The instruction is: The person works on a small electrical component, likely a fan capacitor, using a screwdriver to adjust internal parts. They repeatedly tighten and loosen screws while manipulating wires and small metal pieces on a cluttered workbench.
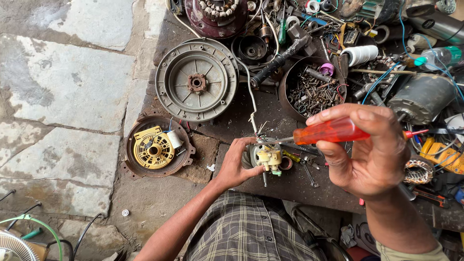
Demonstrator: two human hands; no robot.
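My right hand (369, 152) grips a screwdriver with a translucent orange handle (331, 131); its thin metal shaft points left toward a small motor part. That small round grey motor (267, 157) carries a cream plastic piece on top and has loose wires rising from it. My left hand (237, 164) wraps around the motor's left side and steadies it on the dark worktop (232, 116). The screwdriver's tip sits just above the motor's upper edge.
A large grey round motor cover (196, 79) lies behind the motor. A rusty ring with a yellow plastic wheel (154, 149) rests at left. A bowl of screws and bolts (311, 89), a cylindrical motor (421, 96), wires and tools crowd the right. Stone floor at left.
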